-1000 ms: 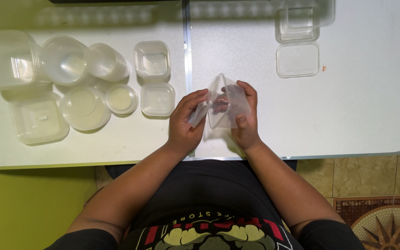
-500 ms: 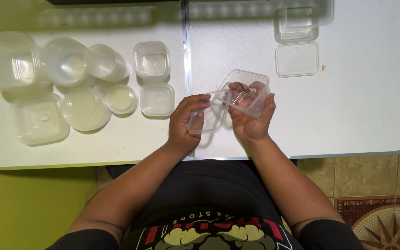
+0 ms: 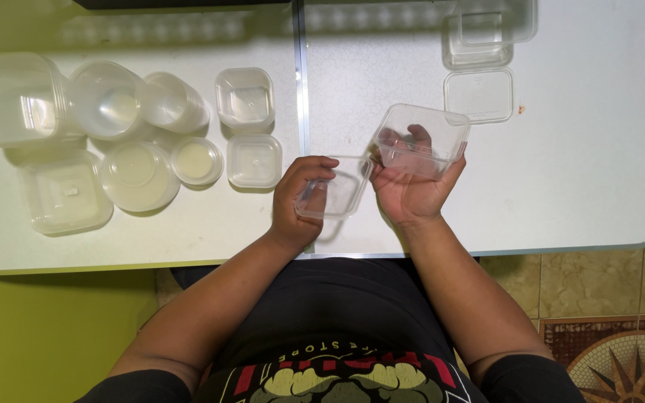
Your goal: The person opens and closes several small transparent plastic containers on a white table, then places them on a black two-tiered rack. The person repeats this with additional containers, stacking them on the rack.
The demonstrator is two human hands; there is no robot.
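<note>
My right hand [image 3: 412,190] cradles a clear square plastic container [image 3: 421,139] from below, its open side up and lifted over the white table [image 3: 584,179]. My left hand [image 3: 298,200] grips a clear square lid [image 3: 335,190] by its left edge, held flat just left of the container. Lid and container are apart, close to each other near the table's middle seam.
At the left stand several clear tubs and lids: a large square stack [image 3: 13,98], round tubs [image 3: 106,98], round lids [image 3: 137,175], two small square containers [image 3: 245,97]. At the back right lie a square lid [image 3: 478,95] and stacked containers [image 3: 479,37]. Tiled floor shows at lower right.
The lid and container, held together and tilted upright a second ago, have come apart. My right hand carried the container up and right; my left hand laid the lid flat.
</note>
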